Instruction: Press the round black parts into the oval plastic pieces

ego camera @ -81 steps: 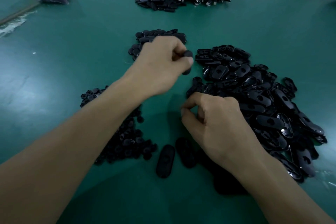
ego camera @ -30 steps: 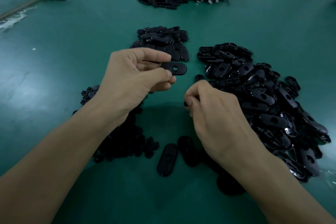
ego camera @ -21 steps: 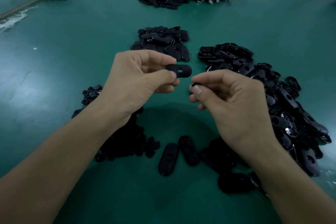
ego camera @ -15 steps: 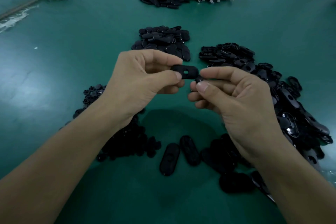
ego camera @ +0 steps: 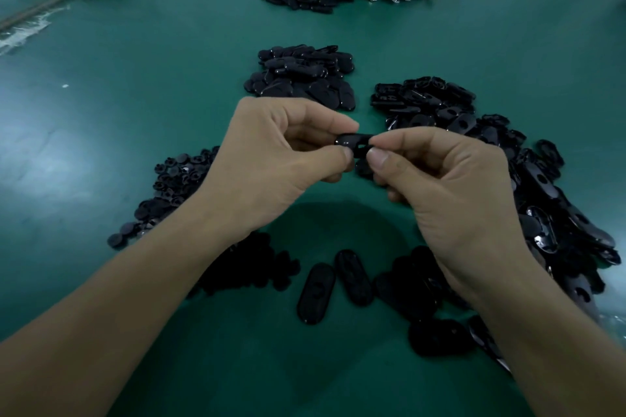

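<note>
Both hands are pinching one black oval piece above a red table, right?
Not quite: the table is green, not red. The head view shows the left hand and right hand both pinching one black oval piece above it.

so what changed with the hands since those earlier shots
The left hand drew back from the small pile and now pinches an oval piece in mid-air. The right hand rose off the table with a round part and closed in; its fingers pinch the piece's other end. Piles and loose ovals stayed.
</note>
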